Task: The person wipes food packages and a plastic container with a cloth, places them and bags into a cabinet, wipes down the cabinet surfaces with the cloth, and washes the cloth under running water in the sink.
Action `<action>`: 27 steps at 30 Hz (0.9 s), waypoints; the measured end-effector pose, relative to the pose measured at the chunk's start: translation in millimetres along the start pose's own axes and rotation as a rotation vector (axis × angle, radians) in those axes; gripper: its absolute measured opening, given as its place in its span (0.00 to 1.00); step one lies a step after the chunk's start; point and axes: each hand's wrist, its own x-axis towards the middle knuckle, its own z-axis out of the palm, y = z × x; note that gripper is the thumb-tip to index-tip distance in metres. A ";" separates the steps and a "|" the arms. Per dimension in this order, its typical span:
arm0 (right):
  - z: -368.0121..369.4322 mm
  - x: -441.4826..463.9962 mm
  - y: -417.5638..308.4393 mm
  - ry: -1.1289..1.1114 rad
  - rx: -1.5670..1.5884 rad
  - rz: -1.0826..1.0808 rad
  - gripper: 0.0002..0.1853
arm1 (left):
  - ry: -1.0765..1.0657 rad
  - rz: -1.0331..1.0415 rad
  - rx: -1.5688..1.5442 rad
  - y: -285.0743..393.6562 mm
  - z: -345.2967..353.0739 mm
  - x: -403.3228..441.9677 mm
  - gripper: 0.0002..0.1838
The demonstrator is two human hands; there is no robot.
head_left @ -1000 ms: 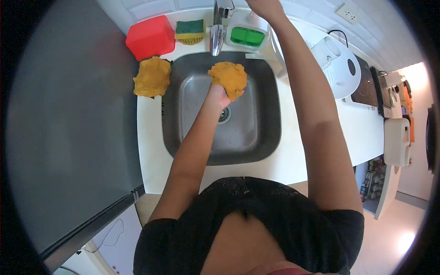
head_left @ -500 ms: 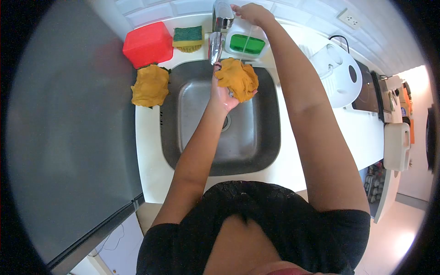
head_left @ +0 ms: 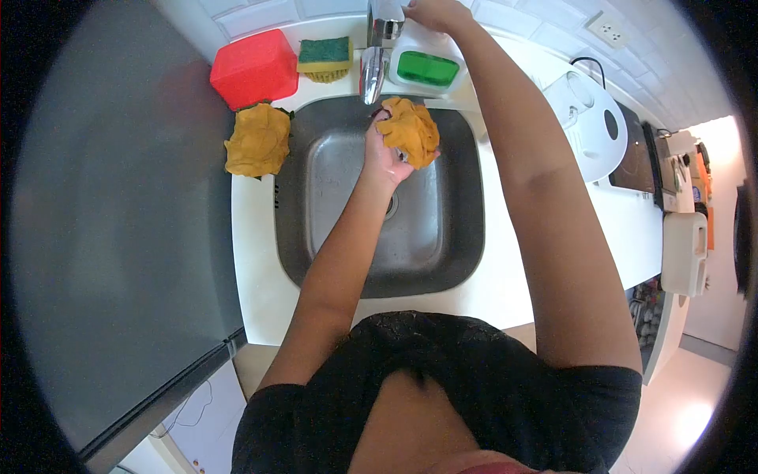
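Observation:
My left hand (head_left: 386, 156) is palm up over the sink (head_left: 332, 170), with a crumpled mustard-yellow cloth (head_left: 411, 134) resting in its curled fingers. The cloth is just below and to the right of the chrome faucet (head_left: 373, 75). My right hand (head_left: 439, 14) reaches to the top edge of the view, beside the faucet and above a white container with green liquid (head_left: 427, 69). Its fingertips are partly hidden behind the faucet and cut off by the view, so I cannot tell what they touch.
A second yellow cloth (head_left: 258, 141) lies on the counter's left corner. Behind it are a red box (head_left: 253, 67) and a green-and-yellow sponge (head_left: 324, 54). On the right stand a clear glass (head_left: 570, 96) on a white rack and a white jug (head_left: 684, 253). A dark grey panel (head_left: 118, 197) borders the left.
A thin streak between my right hand and the cloth no longer shows. The cloth has shifted slightly up and left in my left hand. My right hand sits a little higher.

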 end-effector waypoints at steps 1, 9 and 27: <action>2.0 -3.6 -0.2 -0.010 0.005 0.004 0.35 | 0.009 -0.007 -0.001 -1.7 -1.6 -2.1 0.22; -0.8 -4.1 -2.3 0.038 0.127 0.132 0.34 | -0.069 -0.079 -0.038 -14.2 0.0 0.9 0.23; 1.7 -5.4 -3.4 0.085 0.129 0.188 0.28 | -0.057 -0.061 0.044 -15.6 -0.9 -3.8 0.23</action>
